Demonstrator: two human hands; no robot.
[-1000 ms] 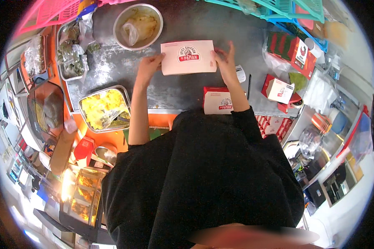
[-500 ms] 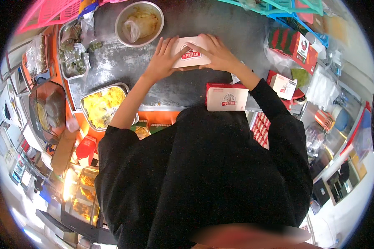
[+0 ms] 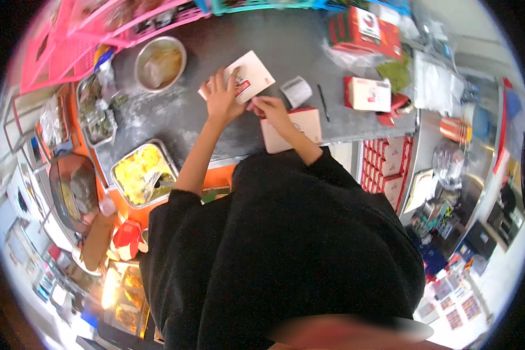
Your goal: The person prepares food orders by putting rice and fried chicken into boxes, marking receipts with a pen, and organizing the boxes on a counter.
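On grey counter point(image 3: 233, 35), white box point(image 3: 252, 73), long axis slanting up-right

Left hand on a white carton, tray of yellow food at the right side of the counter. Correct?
Wrong side: the head view shows the tray of yellow food at the left side of the counter. The left hand is on a white carton, as you say.
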